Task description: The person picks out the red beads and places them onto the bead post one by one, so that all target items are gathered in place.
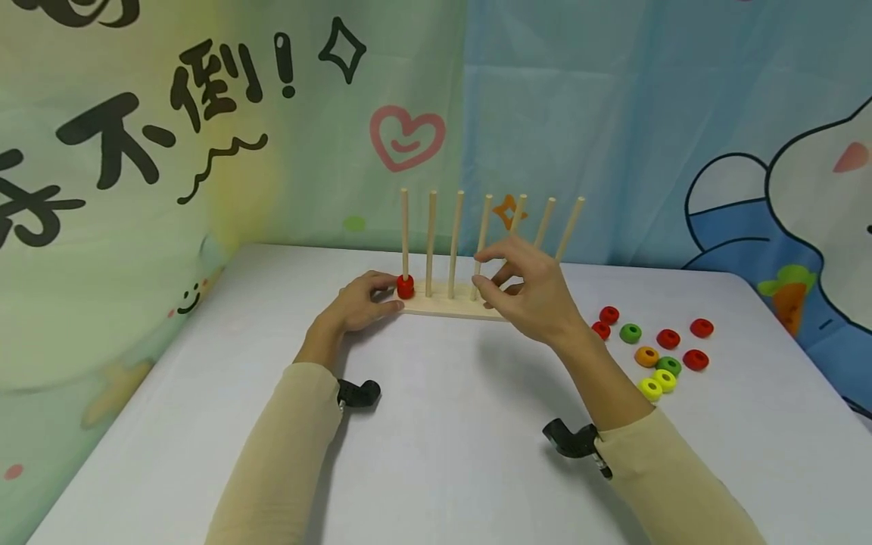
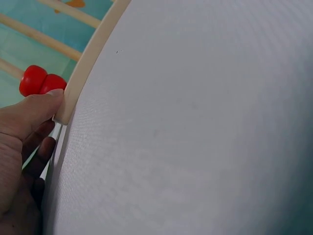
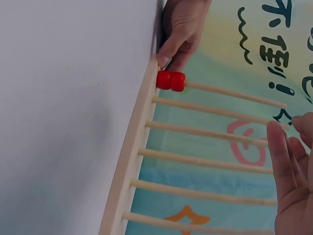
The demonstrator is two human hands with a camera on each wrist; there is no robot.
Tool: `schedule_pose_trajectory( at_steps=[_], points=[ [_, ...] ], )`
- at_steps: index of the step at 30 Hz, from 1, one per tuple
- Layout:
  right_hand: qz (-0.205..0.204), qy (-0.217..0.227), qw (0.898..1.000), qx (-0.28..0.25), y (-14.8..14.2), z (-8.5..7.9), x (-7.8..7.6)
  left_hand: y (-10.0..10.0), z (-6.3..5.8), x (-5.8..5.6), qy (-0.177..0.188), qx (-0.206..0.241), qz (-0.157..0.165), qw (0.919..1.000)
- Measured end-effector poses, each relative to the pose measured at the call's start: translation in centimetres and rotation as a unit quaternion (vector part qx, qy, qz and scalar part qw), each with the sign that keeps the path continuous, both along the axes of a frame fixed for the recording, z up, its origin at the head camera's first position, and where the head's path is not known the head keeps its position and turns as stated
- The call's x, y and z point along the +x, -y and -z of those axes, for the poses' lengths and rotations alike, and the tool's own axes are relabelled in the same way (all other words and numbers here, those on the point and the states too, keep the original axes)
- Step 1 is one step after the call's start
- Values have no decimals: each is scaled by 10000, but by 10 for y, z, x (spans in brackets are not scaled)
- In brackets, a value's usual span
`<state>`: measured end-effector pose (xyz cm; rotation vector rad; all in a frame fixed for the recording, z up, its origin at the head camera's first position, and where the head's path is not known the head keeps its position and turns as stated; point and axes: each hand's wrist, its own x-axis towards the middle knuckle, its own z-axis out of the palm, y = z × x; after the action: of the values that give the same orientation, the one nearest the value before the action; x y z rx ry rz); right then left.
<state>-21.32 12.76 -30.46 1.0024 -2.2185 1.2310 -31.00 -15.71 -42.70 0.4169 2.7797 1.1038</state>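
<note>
A wooden peg rack [image 1: 450, 306] with several upright pegs stands towards the back of the table. Two red beads [image 1: 405, 287] are stacked at the bottom of its leftmost peg. My left hand [image 1: 364, 301] grips the left end of the rack's base; in the left wrist view the thumb [image 2: 46, 104] lies by the lower bead, with the other fingers round the end. My right hand [image 1: 527, 291] is raised in front of the pegs on the right half, thumb and index finger apart with nothing between them. The right wrist view shows its fingers [image 3: 281, 156] near the peg tops.
Loose beads lie on the table to the right of the rack: several red beads [image 1: 668, 338], two green beads [image 1: 630, 333], an orange bead [image 1: 646, 356] and two yellow beads [image 1: 650, 389]. A printed cloth backdrop [image 1: 565, 91] hangs behind the table [image 1: 436, 424].
</note>
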Motion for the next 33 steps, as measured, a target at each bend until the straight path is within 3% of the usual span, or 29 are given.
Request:
schedule_pose_trajectory(
  at_steps=[8,16,26,33],
  points=[
    [241,11,9992,313,-18,11,5,0,0,0,-28,-7,15,10000],
    [345,-78,9978,555,-53,42,-8,0,0,1,-22,-45,16,10000],
    [762,53,9881,1333,-85,48,3,1,-1,1,56,-82,25,9999],
    [815,411,9815,1686,-107,53,11,1,-1,1,61,-73,56,9999]
  ],
)
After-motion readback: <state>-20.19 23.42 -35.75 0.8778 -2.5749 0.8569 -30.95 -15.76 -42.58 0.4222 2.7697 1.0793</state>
